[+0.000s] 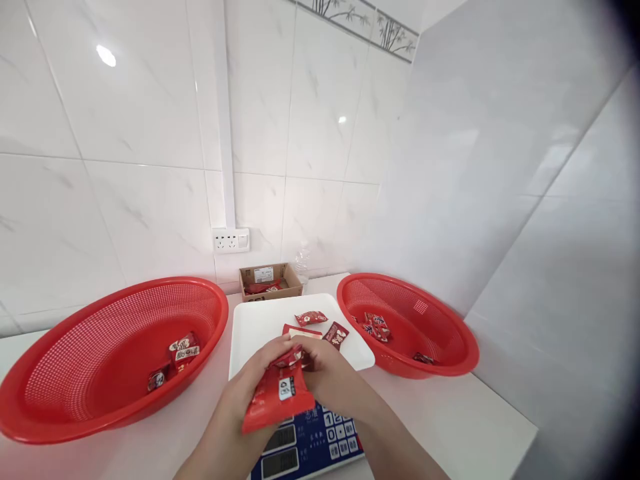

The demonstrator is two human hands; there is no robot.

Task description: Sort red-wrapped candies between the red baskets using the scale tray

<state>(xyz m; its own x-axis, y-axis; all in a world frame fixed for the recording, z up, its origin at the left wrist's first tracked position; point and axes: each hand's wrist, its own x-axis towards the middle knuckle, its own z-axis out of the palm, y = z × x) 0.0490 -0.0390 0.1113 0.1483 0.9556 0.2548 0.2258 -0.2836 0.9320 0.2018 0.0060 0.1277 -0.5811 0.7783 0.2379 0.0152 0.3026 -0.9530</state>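
Observation:
Both my hands meet over the scale. My left hand [250, 383] grips a red pouch [277, 400] by its upper edge, and the pouch hangs down toward me. My right hand [325, 370] is closed at the mouth of the pouch, fingers pinched on its top edge, where a small dark red packet [289, 359] shows. On the white scale tray [260, 320] behind my hands lie three small red snack packets [311, 318]. Below my wrists the scale's blue keypad panel [320, 437] shows.
A large red mesh basket [100, 360] at left holds a few packets. A second red basket [405, 327] at right holds several more. A small cardboard box [270, 280] stands against the tiled wall below a socket strip [231, 240]. The wall corner lies at right.

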